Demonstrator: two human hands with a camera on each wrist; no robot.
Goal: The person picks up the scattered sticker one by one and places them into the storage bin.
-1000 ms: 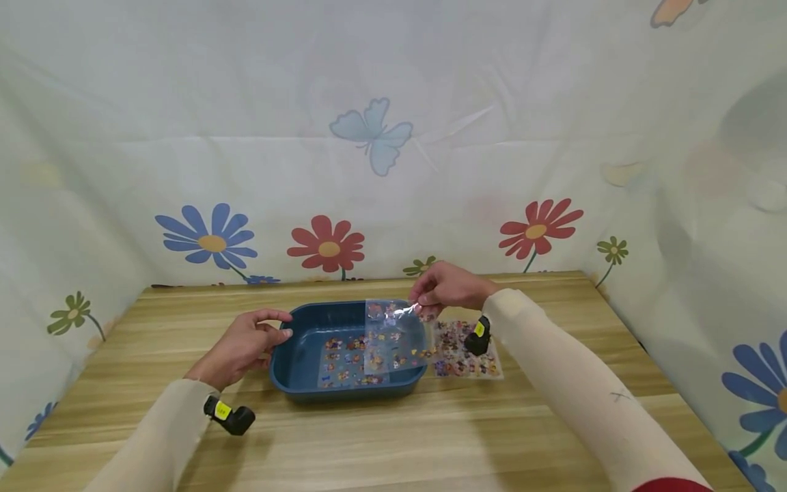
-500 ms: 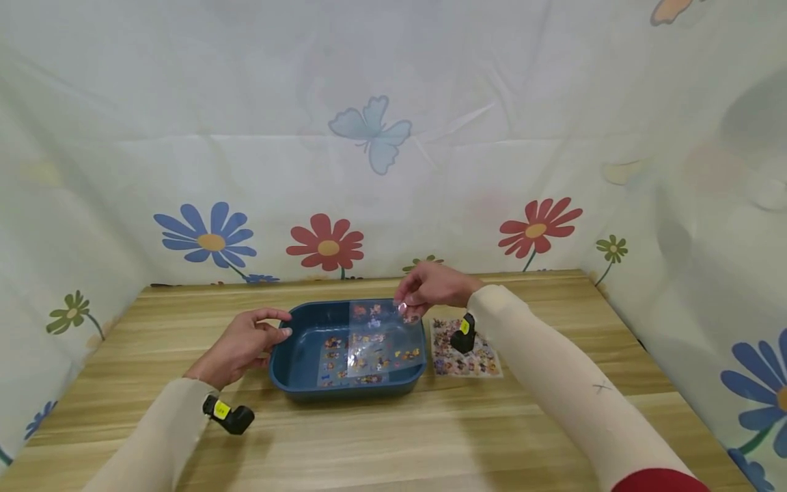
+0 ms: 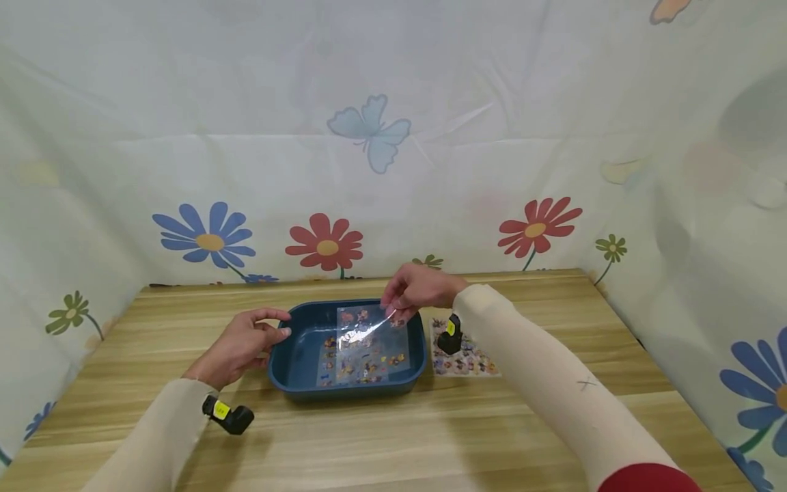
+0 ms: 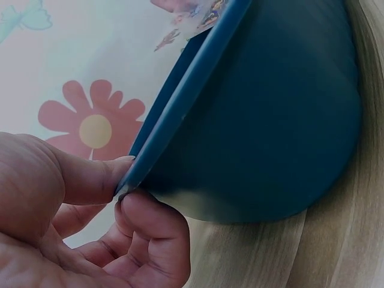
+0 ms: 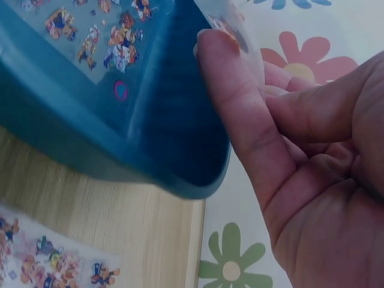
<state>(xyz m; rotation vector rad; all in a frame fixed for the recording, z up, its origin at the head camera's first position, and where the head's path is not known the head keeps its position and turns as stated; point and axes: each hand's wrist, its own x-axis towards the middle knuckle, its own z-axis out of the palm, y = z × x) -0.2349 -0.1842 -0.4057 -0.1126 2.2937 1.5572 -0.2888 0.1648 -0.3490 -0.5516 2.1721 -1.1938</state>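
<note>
A dark blue plastic basin (image 3: 295, 393) sits on the table, its left rim pinched between thumb and fingers of my left hand (image 3: 242, 342). The left wrist view shows that pinch on the rim (image 4: 180, 102) closely. Over the basin's right half, my right hand (image 3: 424, 287) pinches the upper right part of a clear sticker sheet (image 3: 369, 342) with small cartoon figures. Glare crosses this sheet. Beneath it, another sticker sheet (image 3: 324, 369) lies on the basin floor, partly covered. In the right wrist view, the right hand (image 5: 300, 138) is above the basin's end.
More sticker sheet (image 3: 467, 359) lies on the wooden table (image 3: 393, 444) just right of the basin, partly behind the right wrist's camera (image 3: 451, 335). A flower-print cloth (image 3: 430, 171) stands behind the table and at its sides.
My right hand has moved left, bringing the clear sticker sheet from the basin's right edge to over its inside. The left hand has stayed on the rim.
</note>
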